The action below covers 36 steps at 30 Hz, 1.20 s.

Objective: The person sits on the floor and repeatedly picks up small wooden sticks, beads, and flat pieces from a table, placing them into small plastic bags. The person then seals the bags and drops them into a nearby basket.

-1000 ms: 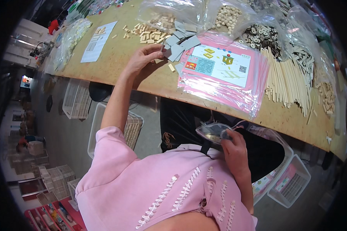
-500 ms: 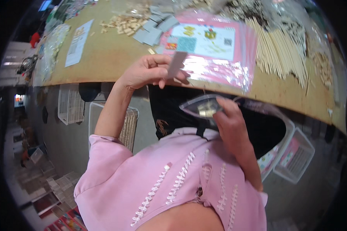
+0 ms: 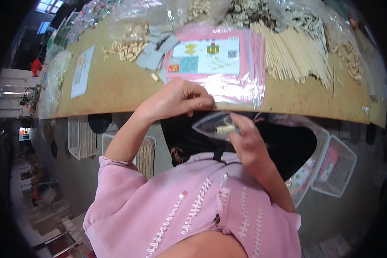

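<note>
Clear plastic bag [image 3: 217, 124]: held just below the near edge of the workbench [image 3: 112, 92], over the lap; small pale wooden pieces show inside it.
Bag, long axis: runs left to right, mouth end toward the left hand, as far as can be told.
Right hand [image 3: 245, 142]: closed on the bag's right end, thumb and fingers pinching it from below.
Left hand [image 3: 180, 99]: curled at the bench edge, fingertips pressed together just above the bag's left end; whether they pinch a small piece cannot be told.
Nearer hand: the right already holds the bag; the left sits just above and to its left, almost touching.
Stack of pink-edged packets [image 3: 215, 64]: on the bench, directly beyond the left hand, printed card on top.
Grey flat pieces [image 3: 157, 49]: on the bench, left of the packets.
Wooden sticks [image 3: 296, 51]: on the bench, right of the packets, fanned out.
White baskets [image 3: 337, 167]: under the bench, to the right.
</note>
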Available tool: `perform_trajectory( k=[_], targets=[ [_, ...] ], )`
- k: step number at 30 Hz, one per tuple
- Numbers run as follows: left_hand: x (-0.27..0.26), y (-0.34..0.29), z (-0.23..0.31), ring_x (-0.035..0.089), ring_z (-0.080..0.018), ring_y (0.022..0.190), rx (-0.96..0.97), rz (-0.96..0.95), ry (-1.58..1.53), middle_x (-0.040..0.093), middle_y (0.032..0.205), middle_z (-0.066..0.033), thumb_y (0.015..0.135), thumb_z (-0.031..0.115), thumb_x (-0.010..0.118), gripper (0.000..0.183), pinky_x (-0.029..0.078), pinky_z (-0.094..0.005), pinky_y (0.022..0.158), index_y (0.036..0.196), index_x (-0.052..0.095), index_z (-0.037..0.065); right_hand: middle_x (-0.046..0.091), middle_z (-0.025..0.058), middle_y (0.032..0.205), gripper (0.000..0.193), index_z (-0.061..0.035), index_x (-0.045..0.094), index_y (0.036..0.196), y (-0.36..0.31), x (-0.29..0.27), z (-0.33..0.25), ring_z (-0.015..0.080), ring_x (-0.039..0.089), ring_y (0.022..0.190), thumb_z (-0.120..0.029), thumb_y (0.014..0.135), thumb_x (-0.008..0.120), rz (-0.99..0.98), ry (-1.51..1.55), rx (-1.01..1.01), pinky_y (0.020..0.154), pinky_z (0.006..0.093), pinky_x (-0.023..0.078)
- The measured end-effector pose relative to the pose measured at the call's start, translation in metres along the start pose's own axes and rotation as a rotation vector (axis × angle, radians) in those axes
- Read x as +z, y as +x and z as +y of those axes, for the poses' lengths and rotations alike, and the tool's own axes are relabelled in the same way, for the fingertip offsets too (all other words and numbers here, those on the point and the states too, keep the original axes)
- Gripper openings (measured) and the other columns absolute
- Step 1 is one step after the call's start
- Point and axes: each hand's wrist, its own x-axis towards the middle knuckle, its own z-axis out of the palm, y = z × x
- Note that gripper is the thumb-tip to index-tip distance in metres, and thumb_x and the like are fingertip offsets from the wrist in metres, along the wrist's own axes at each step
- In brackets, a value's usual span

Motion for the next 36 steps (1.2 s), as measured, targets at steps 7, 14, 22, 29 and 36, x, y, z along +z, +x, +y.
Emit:
perform_trajectory(
  k=[7,14,22,29,36],
  targets=[
    [-0.087,0.138,-0.052,0.079,-0.0202,0.089,0.3,0.649,0.459,0.078,0.098,-0.0154,0.098,0.002,0.062,0.02,0.06,-0.0332,0.074,0.115,0.073,-0.001,0.063,0.0243,0.135,0.004,0.0006,0.072,0.091,-0.026,-0.002,-0.001,0.043,0.061,0.122,-0.001,0.087,0.073,0.077,-0.092,0.143,0.105,0.0459,0.05],
    [-0.12,0.244,-0.097,0.071,-0.0415,0.103,0.102,0.731,0.947,0.074,0.104,-0.0209,0.093,0.015,0.062,0.019,0.056,-0.0528,0.087,0.104,0.073,0.005,0.064,0.0238,0.132,0.014,-0.0003,0.073,0.099,-0.04,-0.002,-0.001,0.0428,0.061,0.121,-0.002,0.085,0.07,0.11,-0.063,0.172,0.105,0.0483,0.05],
    [-0.072,0.173,-0.029,0.066,-0.0135,0.069,0.286,0.767,0.338,0.076,0.087,-0.0062,0.093,0.02,0.078,0.019,0.052,-0.0295,0.065,0.105,0.075,0.006,0.061,0.0241,0.134,0.011,0.0004,0.072,0.099,-0.035,-0.03,0.002,0.0434,0.059,0.124,-0.004,0.089,0.071,0.188,-0.024,0.241,0.108,0.0477,0.047],
    [0.05,0.064,0.064,0.072,-0.0192,0.076,0.453,0.025,0.223,0.071,0.087,-0.0077,0.089,0.02,0.081,0.017,0.055,-0.0331,0.066,0.099,0.074,0.007,0.062,0.0253,0.137,0.013,0.001,0.074,0.097,-0.013,-0.053,0.0,0.0436,0.059,0.125,0.0,0.085,0.076,0.202,-0.1,0.218,0.108,0.0461,0.048],
    [-0.018,0.214,0.015,0.074,-0.0223,0.083,0.535,0.579,0.451,0.078,0.106,-0.0132,0.094,0.011,0.073,0.023,0.058,-0.0351,0.074,0.116,0.074,0.004,0.061,0.0251,0.139,0.016,0.0006,0.075,0.1,-0.02,-0.05,-0.002,0.0431,0.058,0.127,0.001,0.084,0.077,0.16,-0.121,0.228,0.109,0.0457,0.048]
  ],
)
